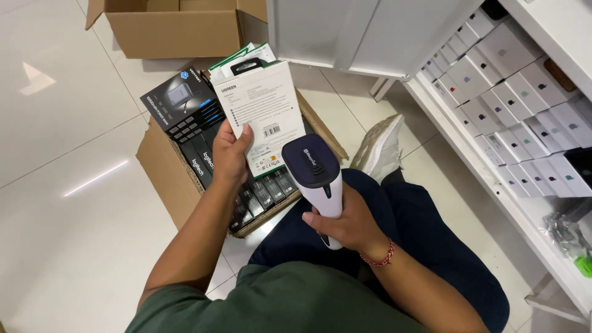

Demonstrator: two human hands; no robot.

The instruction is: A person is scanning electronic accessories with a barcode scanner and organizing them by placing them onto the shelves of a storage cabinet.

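A: Largest first?
B: Pale tiled floor [68, 203], glossy. At the right edge, white shelf unit [487, 166] packed with rows of small white boxes [524, 98], each marked with one small coloured dot: purple, green, dark.
A: Next down?
B: Empty brown carton [179, 28] at the top, flaps open. Nearer, just below it, open brown cardboard box [161, 169] on the floor, crammed with product packs.
A: Inside that box?
B: Flat black packs [200, 161] standing on edge along the left wall, white lettering on the spines. On top at the far left corner, black carton with a grey device pictured [180, 102]. Along the near edge, a row of small dark packs [265, 191] with pale labels.
A: And in the hands?
B: Left hand [229, 154] closed on a white rectangular package [262, 108], thumb across its lower front, raised over the middle of the open box. White back panel facing up: green heading top left, lines of small grey print, barcode patch low on the right, marks along the bottom. More white and green packs just behind it.
A: Right hand?
B: Right hand [345, 222] wrapped tight around the grip of a white handheld scanner [317, 179], dark blue head tipped toward the package's lower edge, very close; touching or not, cannot tell. Red cord bracelet [379, 258] at the wrist.
A: Smallest bits?
B: White shoe [379, 145] beside the box's right corner.
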